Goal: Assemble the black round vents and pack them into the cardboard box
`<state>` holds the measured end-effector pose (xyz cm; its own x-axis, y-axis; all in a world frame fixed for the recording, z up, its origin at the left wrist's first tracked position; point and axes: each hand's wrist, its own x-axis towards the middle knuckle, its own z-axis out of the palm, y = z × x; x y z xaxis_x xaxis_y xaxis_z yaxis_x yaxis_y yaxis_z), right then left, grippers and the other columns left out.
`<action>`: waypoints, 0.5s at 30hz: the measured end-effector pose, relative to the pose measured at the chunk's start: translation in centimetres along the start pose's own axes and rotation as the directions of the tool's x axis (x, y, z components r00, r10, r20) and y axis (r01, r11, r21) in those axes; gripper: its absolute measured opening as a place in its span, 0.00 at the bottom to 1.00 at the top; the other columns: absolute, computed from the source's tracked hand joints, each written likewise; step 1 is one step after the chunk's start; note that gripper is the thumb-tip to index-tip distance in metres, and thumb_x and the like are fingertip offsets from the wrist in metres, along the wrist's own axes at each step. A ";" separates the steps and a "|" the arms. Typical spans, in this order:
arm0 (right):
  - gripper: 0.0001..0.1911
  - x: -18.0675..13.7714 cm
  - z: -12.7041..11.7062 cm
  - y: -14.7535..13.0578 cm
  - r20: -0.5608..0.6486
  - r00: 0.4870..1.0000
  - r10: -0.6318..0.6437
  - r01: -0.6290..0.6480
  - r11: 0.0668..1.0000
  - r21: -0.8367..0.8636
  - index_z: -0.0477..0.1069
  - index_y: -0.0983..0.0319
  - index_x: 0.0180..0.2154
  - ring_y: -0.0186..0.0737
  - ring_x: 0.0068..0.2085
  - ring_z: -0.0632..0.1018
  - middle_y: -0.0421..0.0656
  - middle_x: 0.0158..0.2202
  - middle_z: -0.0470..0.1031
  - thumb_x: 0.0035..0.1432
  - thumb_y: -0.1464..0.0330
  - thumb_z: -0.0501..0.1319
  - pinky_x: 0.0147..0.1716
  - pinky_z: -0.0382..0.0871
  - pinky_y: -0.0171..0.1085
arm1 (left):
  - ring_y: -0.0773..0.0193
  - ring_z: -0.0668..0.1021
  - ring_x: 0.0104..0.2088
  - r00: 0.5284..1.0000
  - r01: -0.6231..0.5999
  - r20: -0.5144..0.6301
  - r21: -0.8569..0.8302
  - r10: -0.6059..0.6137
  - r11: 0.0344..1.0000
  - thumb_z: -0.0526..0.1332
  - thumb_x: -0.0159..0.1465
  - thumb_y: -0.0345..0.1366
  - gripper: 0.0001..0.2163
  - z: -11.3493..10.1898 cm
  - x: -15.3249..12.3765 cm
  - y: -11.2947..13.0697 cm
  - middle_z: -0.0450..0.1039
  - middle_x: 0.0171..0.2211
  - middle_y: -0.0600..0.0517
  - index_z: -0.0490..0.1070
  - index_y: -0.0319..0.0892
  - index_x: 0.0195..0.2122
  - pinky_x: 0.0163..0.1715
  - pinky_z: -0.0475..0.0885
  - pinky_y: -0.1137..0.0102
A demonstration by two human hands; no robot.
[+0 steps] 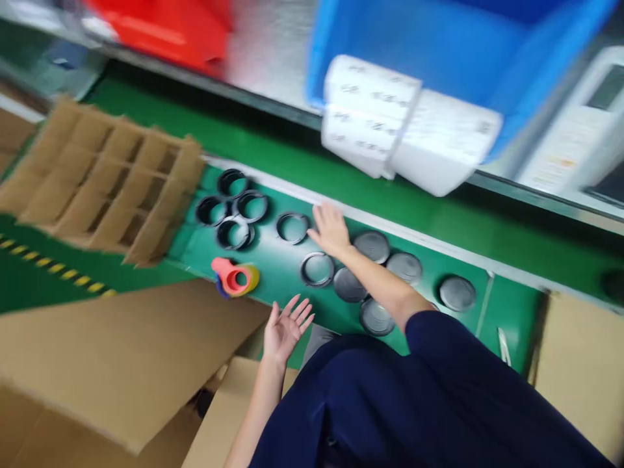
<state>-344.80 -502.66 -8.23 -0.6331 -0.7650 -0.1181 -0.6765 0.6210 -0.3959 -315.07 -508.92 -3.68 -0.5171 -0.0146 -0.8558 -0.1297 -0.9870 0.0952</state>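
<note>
My left hand [287,328] is palm up in front of the bench's near edge, fingers spread, holding nothing. Over the green mat my right hand [331,229] reaches out with fingers apart, just right of a black ring [292,228]; whether it touches the mat is unclear. A second black ring [316,269] lies between my two hands. Several black discs [372,246] lie around and partly beneath my right forearm. To the left are several more black rings [250,206] in a cluster. Nearer the edge sits a red and yellow tape roll or ring-shaped tool [238,278].
A cardboard divider grid [97,175] lies at the left end of the mat. Open cardboard boxes [121,351] stand below it. Overhead, a shelf carries a blue bin [439,58] with paper labels and a red bin [166,29]. A cardboard box [580,364] is at right.
</note>
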 end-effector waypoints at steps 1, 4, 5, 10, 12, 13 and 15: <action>0.40 0.3 0.5 -0.6 0.050 0.999 -0.004 0.004 1.000 0.002 0.48 0.72 0.74 0.61 0.76 0.44 0.62 0.76 0.40 0.72 0.54 0.51 0.72 0.33 0.61 | 0.47 0.79 0.59 1.000 -0.018 -0.011 0.022 0.018 1.000 0.52 0.73 0.51 0.26 0.2 0.1 0.4 0.75 0.60 0.34 0.70 0.37 0.62 0.60 0.73 0.51; 0.41 1.3 2.0 -1.3 0.103 0.994 0.046 -0.049 0.998 0.029 0.51 0.70 0.73 0.58 0.76 0.46 0.58 0.76 0.41 0.71 0.52 0.54 0.73 0.34 0.58 | 0.47 0.79 0.59 0.996 -0.069 -0.050 0.113 0.075 0.991 0.54 0.71 0.47 0.24 1.7 0.9 2.1 0.76 0.58 0.35 0.72 0.39 0.63 0.60 0.75 0.50; 0.40 1.4 2.0 -0.7 0.097 0.993 0.061 -0.067 0.996 0.054 0.52 0.68 0.73 0.56 0.76 0.47 0.56 0.76 0.43 0.71 0.51 0.54 0.73 0.35 0.57 | 0.48 0.80 0.58 0.995 -0.058 -0.072 0.153 0.070 0.986 0.55 0.71 0.46 0.24 2.6 1.3 2.4 0.78 0.56 0.37 0.72 0.40 0.62 0.59 0.76 0.51; 0.35 -5.0 -5.4 10.3 -0.196 0.960 0.199 -0.181 0.978 0.106 0.58 0.59 0.71 0.53 0.76 0.49 0.47 0.76 0.48 0.71 0.50 0.54 0.73 0.37 0.56 | 0.56 0.84 0.47 0.985 0.041 -0.170 0.362 0.023 0.931 0.55 0.69 0.40 0.20 8.8 2.9 1.7 0.83 0.47 0.44 0.76 0.43 0.58 0.50 0.82 0.61; 0.30 -11.3 -10.6 18.0 -0.275 0.845 0.458 -0.410 0.886 0.217 0.66 0.65 0.66 0.54 0.74 0.55 0.51 0.74 0.55 0.70 0.56 0.59 0.73 0.42 0.54 | 0.57 0.85 0.45 0.979 0.046 -0.197 0.445 0.048 0.895 0.55 0.68 0.39 0.19 11.1 3.3 0.4 0.83 0.45 0.45 0.76 0.43 0.57 0.47 0.83 0.63; 0.26 -14.9 -13.2 22.0 -0.284 0.723 0.630 -0.540 0.771 0.336 0.71 0.67 0.62 0.53 0.72 0.58 0.54 0.72 0.60 0.68 0.59 0.61 0.72 0.47 0.50 | 0.57 0.85 0.44 0.975 0.049 -0.214 0.483 0.064 0.874 0.56 0.68 0.39 0.19 12.1 3.4 -0.3 0.83 0.45 0.45 0.76 0.43 0.57 0.46 0.84 0.64; 0.22 -22.8 -17.8 29.8 -0.273 0.425 0.863 -0.674 0.503 0.541 0.76 0.73 0.52 0.54 0.67 0.65 0.63 0.63 0.70 0.68 0.61 0.60 0.69 0.52 0.50 | 0.58 0.85 0.45 0.965 0.054 -0.244 0.543 0.095 0.838 0.57 0.67 0.39 0.19 13.8 3.6 -1.9 0.83 0.45 0.46 0.76 0.45 0.57 0.47 0.84 0.64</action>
<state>-357.22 -463.65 -1.17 -0.9555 0.2578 -0.1432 0.2902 0.7354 -0.6124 -328.38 -504.88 0.09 -0.3049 -0.1474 -0.9409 -0.5959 -0.7411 0.3092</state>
